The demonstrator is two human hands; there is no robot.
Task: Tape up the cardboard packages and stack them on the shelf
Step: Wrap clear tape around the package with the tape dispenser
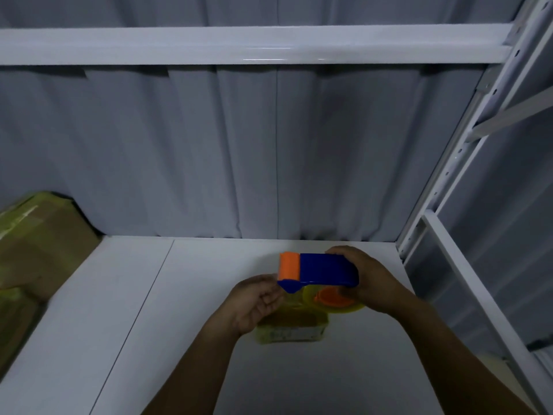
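A blue tape dispenser (326, 269) with an orange roller at its left end is held above the white shelf board (119, 310). My right hand (371, 280) grips its right end, over a yellow tape roll (335, 302) with an orange core. My left hand (257, 301) is at the dispenser's left tip, fingers curled toward it, and seems to pinch the tape end there. Below the hands a small cardboard package (291, 327) wrapped in yellow tape lies on the shelf. Larger taped cardboard packages (39, 241) are stacked at the far left.
A grey curtain (239, 151) hangs behind the shelf. A white crossbeam (239, 44) runs overhead. White perforated uprights (466, 151) and a frame close the right side.
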